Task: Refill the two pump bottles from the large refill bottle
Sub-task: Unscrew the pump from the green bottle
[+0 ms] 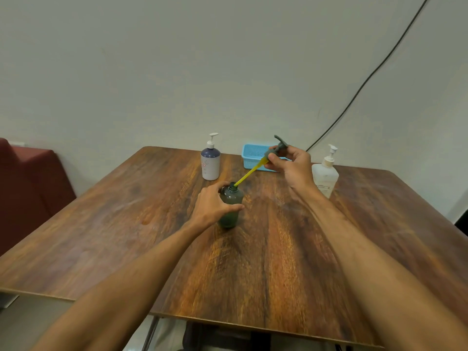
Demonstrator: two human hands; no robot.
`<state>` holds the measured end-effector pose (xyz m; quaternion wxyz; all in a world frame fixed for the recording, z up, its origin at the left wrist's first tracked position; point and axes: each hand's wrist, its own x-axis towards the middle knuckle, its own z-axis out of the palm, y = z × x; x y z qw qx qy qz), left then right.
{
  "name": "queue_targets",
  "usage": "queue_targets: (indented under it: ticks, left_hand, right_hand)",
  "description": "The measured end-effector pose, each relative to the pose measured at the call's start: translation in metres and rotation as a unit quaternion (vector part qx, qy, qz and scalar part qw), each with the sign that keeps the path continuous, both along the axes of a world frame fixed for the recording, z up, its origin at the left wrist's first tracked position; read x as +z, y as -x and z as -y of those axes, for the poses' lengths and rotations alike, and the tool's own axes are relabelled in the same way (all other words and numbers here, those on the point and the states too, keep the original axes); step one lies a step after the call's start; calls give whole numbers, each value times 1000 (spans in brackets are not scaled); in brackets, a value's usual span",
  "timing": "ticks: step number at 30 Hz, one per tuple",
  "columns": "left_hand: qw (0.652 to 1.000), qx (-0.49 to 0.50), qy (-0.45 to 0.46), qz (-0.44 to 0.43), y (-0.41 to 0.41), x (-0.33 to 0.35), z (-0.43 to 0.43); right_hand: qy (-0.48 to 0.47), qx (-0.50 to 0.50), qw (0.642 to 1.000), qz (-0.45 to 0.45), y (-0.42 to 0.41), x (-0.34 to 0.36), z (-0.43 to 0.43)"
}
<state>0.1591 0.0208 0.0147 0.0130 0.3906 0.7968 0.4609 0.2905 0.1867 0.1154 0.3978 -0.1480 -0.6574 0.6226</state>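
Head view: dark translucent bottle (229, 216) stands upright on the tabletop (278, 262), taken here as the reference point. Left hand (215, 203) wraps its shoulder and body, fingers curled round it, thumb across the front. Right hand (293, 165), up and to the right of the dark bottle, pinches a grey pump head (278, 145) at its collar. The yellow dip tube (249, 173) slants down from the collar, its lower tip just at the open neck. Pump head is clear of the neck, not screwed on. Fill level in the dark bottle not readable. Behind the dark bottle and slightly left: white-and-purple pump bottle (210, 163), pump fitted. Behind and to its right: blue basket (253, 154), partly hidden by the right hand. Further right of the dark bottle: pale pump bottle (325, 176), pump fitted. Cannot tell which of these serves as the large refill bottle. Judged step: opening the first pump bottle, so early in the task, though the same pose would fit re-inserting the pump. Next move, if opening: lift the tube straight out so it does not drip or tip the bottle, lay the pump aside, keep the left-hand grip, then bring the refill source to the neck.
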Motion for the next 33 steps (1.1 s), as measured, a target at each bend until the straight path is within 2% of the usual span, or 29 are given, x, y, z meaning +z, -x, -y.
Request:
queue_targets:
  ticks: [8, 14, 22, 31, 33]
  left_hand:
    - [1000, 7, -11, -1, 0, -1, 3]
    - [1000, 9, -16, 6, -2, -1, -1]
    - [1000, -1, -18, 14, -7, -4, -6]
    - [999, -4, -22, 35, -2, -11, -7]
    - [999, -8, -18, 41, -1, -12, -6]
  right_hand:
    - [39, -31, 997, -54, -13, -2, -8]
    - [86, -57, 993, -59, -22, -14, -15]
    - [190, -96, 977, 18, -39, -66, -24]
    - [196, -132, 965, 114, -45, -117, -24]
    - [172, -149, 962, 151, -46, -122, -22]
